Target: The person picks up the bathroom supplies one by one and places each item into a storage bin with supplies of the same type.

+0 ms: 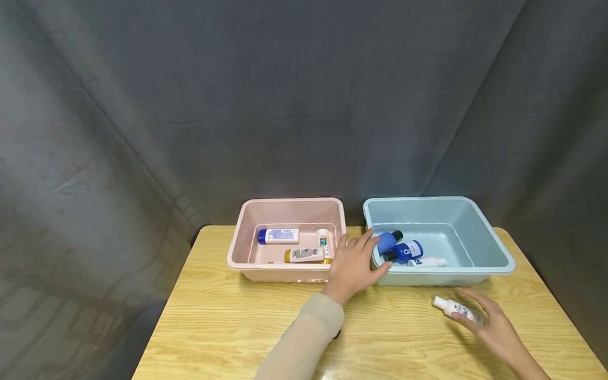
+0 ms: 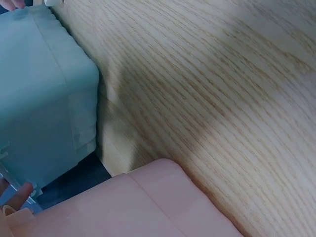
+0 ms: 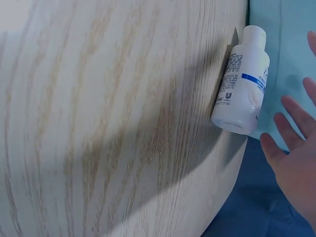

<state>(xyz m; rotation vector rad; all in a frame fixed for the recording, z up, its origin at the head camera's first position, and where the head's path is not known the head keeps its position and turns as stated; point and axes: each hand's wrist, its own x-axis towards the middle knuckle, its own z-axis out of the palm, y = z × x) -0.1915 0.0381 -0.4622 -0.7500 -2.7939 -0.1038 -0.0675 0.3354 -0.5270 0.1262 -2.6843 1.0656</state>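
A small white bottle [image 1: 457, 309] with a white cap lies on its side at the table's front right. Beside it my right hand [image 1: 496, 330] is spread; the right wrist view shows straight fingers apart from the bottle [image 3: 243, 86]. My left hand [image 1: 350, 266] reaches over the gap between the pink bin [image 1: 285, 273] and the light blue bin [image 1: 489, 270]. Its fingers are spread near the blue bin's left rim. Inside that bin are two blue bottles with black caps, one labelled [image 1: 409, 251], and a white bottle [image 1: 427, 262].
In the pink bin lie a white bottle with a blue cap [image 1: 281, 236], a tube with a gold cap [image 1: 306, 255] and other items partly hidden by my left hand. Both bins stand at the back of the wooden table [image 1: 214, 316], before a dark grey curtain [image 1: 304, 105].
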